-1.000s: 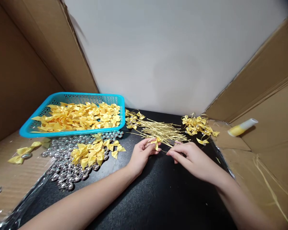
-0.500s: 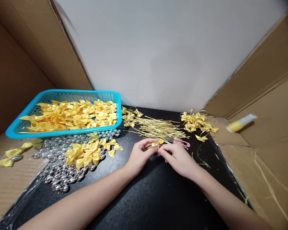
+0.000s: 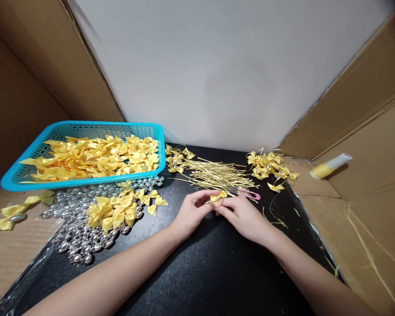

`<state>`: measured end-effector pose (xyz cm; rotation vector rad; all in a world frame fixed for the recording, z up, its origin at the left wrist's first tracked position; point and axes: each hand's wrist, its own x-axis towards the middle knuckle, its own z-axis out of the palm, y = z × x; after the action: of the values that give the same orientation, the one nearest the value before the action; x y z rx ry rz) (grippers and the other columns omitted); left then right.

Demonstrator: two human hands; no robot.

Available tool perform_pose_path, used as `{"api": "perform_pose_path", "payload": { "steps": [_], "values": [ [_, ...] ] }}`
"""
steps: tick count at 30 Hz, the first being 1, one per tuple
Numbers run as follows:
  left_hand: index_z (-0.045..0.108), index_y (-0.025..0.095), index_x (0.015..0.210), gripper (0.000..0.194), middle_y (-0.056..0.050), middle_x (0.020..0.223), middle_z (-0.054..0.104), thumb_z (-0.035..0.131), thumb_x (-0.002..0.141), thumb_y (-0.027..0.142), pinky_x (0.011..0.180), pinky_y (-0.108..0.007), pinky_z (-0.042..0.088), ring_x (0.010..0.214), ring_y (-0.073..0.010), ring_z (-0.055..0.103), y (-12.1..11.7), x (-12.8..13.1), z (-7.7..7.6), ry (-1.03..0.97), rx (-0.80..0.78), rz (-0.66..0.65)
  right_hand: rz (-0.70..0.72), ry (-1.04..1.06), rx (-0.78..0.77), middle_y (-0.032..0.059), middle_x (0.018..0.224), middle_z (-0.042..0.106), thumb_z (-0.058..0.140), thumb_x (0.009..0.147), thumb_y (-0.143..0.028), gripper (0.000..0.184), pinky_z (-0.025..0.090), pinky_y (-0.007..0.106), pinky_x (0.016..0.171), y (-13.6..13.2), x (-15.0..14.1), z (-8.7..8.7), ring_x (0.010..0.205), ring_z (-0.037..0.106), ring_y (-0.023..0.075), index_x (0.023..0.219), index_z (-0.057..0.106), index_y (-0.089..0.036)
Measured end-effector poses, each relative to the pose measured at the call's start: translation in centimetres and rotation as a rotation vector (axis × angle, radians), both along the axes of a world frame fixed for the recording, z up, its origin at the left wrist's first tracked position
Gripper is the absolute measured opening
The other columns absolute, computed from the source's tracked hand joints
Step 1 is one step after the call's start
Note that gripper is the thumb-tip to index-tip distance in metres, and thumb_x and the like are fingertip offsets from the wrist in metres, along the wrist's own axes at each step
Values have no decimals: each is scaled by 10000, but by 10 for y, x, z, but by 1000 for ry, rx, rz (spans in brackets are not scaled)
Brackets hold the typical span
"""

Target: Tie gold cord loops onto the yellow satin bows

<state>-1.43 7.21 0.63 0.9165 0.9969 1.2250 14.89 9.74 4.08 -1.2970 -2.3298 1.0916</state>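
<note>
A small yellow ribbon bow (image 3: 217, 198) is pinched between my two hands over the black tabletop. My left hand (image 3: 196, 210) is closed on its left side, thumb and forefinger at the bow. From the right, my right hand (image 3: 238, 215) grips the same bow with its fingertips, which meet those of the left. A thin gold strand seems to run along the bow, though the fingers cover part of it. Just behind the hands lies a loose pile of gold cords (image 3: 217, 175). A pink thread snipper (image 3: 250, 194) rests beyond my right hand.
At left, a blue basket (image 3: 163, 153) holds many yellow bows. Silver beads (image 3: 82, 245) and loose bows (image 3: 113, 213) lie before it. Bows with gold loops (image 3: 270, 166) are heaped at back right. Cardboard walls flank the table; a yellow-white tube (image 3: 331, 166) stands out at right.
The bow has turned slightly in my fingers and shows more of its face. Both hands stay nearly in place; the view has shifted a little.
</note>
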Motion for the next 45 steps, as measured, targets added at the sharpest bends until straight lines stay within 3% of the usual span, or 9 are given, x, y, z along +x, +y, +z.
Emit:
{"api": "perform_pose_path", "payload": {
  "steps": [6, 9, 13, 27, 32, 34, 38, 42, 45],
  "values": [
    [779, 125, 931, 365, -93, 859, 764, 514, 722, 263, 740, -326, 516, 779, -216, 658, 3, -2, -8, -219, 4, -68, -51, 4, -20, 6, 714, 693, 491, 922, -286, 291, 373, 255, 642, 0, 0, 3, 662, 603, 153, 709, 659, -180],
    [783, 126, 898, 276, -97, 892, 768, 623, 772, 312, 775, -326, 517, 813, -217, 667, 3, -1, -6, -153, -21, -33, -34, 1, -7, 2, 703, 682, 486, 926, -280, 296, 374, 255, 647, 0, 2, 3, 661, 597, 151, 700, 652, -182],
    [781, 149, 932, 281, -76, 894, 781, 800, 682, 276, 800, -319, 530, 789, -197, 686, 2, 0, -2, -50, -9, -43, -22, -16, 23, 3, 687, 668, 469, 926, -235, 291, 366, 255, 647, 1, 3, 1, 655, 586, 151, 698, 642, -183],
    [751, 139, 766, 153, -45, 758, 746, 780, 693, 271, 680, -256, 508, 685, -157, 646, -1, 1, 0, 144, 65, 43, 4, -111, 92, 2, 602, 596, 476, 958, -371, 402, 273, 244, 543, -1, 0, -4, 551, 473, 124, 642, 622, -171],
    [686, 137, 757, 191, -16, 693, 678, 717, 755, 326, 612, -231, 458, 618, -127, 578, -2, 2, 2, 184, 94, 60, 15, -49, 124, 14, 667, 654, 575, 898, -272, 256, 366, 263, 634, 2, 2, 2, 667, 558, 154, 683, 677, -177],
    [670, 138, 759, 204, -12, 688, 659, 701, 769, 340, 598, -229, 436, 608, -122, 556, -2, 2, 1, 202, 102, 80, -59, 31, 99, 25, 769, 702, 644, 831, -246, 103, 420, 286, 711, 7, 8, 12, 762, 607, 178, 777, 707, -185],
    [664, 142, 763, 204, 4, 648, 616, 683, 787, 344, 552, -219, 385, 564, -110, 500, -3, 2, 0, 262, 117, 54, -241, 223, 47, 60, 913, 730, 629, 824, -303, 183, 471, 322, 748, 15, 17, 25, 817, 649, 197, 929, 724, -187],
    [679, 140, 780, 206, 0, 653, 604, 672, 803, 345, 534, -212, 375, 557, -106, 479, -4, 2, -1, 327, 155, 9, -151, 251, -7, 47, 844, 714, 658, 798, -289, 134, 466, 323, 749, 15, 12, 17, 819, 635, 195, 832, 748, -195],
    [678, 136, 778, 227, -9, 662, 604, 674, 801, 362, 530, -210, 381, 570, -110, 484, -4, 2, -1, 323, 143, -21, -187, 287, -70, 39, 789, 704, 703, 760, -294, 122, 473, 318, 721, 13, 6, 7, 770, 629, 187, 786, 755, -187]
  ]
}}
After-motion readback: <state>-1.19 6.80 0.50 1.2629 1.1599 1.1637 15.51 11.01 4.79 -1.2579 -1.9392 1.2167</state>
